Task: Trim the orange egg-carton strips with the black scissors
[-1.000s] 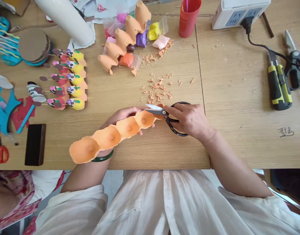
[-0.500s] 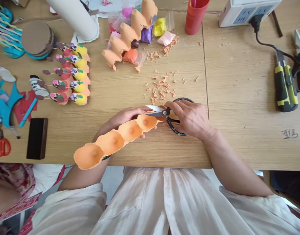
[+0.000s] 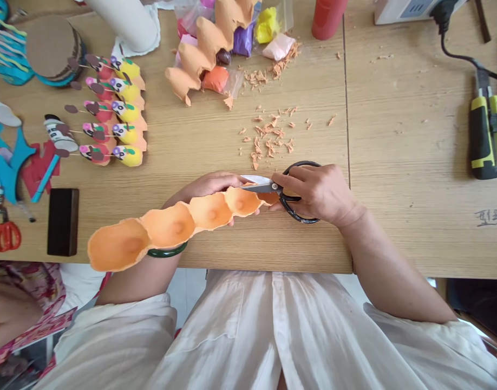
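Observation:
My left hand [image 3: 216, 182] is closed around an orange egg carton strip [image 3: 173, 225], its cups facing up, fingers showing behind and beneath it. The strip slants from lower left up to my right hand [image 3: 319, 192]. That hand grips black-handled scissors [image 3: 263, 186], with fingers in the loops. Their blades lie over the edge of the strip near its right end and look nearly closed. A second orange carton strip [image 3: 200, 59], cups turned down, lies farther back among bags of coloured clay [image 3: 243, 40]. Orange carton scraps [image 3: 268, 132] are scattered in front of my hands.
Painted carton figures [image 3: 126, 111] stand at the left beside a round brown-topped drum [image 3: 51, 49]. Nearer lie a black box [image 3: 63, 222] and red scissors [image 3: 7, 236]. A red cup [image 3: 328, 19], a power strip [image 3: 406, 11] and a yellow-black cutter tool [image 3: 488, 135] are at the right. Another person's leg [image 3: 13, 309] shows lower left.
The carton strip has swung to a flatter angle, its left end reaching farther left. The scissor blades have come closer together on its edge. The whole view has shifted slightly.

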A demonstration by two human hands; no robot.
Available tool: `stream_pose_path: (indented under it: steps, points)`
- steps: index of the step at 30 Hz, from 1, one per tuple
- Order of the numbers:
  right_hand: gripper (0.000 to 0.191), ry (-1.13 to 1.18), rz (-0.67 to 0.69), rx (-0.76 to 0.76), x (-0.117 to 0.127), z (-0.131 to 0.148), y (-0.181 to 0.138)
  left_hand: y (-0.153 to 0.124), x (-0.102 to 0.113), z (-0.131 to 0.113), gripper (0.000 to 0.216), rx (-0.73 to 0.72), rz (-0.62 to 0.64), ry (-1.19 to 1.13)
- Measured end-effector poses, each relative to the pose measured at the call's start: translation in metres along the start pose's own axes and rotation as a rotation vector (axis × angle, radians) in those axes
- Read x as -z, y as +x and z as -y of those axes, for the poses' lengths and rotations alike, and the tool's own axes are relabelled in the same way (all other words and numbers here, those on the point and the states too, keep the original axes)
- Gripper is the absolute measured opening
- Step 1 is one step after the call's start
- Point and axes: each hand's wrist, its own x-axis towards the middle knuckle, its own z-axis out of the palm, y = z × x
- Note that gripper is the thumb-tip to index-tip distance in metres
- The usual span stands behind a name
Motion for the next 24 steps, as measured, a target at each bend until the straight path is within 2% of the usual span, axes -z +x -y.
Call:
stream_pose_path:
  steps: [6,11,16,21,24]
  points:
    - [0.051,0.015,-0.023,0.009,0.000,0.001,-0.001,0.001,0.001,0.005,0.032,-0.001,0.018,-0.031]
    - [0.052,0.015,-0.045,0.025,-0.001,0.001,-0.002,0.000,0.003,0.013,0.024,-0.063,-0.006,-0.025]
    - [0.050,0.037,-0.032,0.019,-0.001,0.001,-0.002,-0.004,-0.004,0.008,0.029,-0.035,-0.034,-0.099]
    - [0.051,0.149,-0.048,-0.080,-0.004,-0.002,-0.002,-0.002,-0.007,0.004,0.027,-0.073,-0.041,-0.164]
    - [0.054,0.281,-0.093,-0.217,-0.004,-0.004,0.000,0.001,-0.004,0.007,0.026,-0.100,-0.071,-0.203]
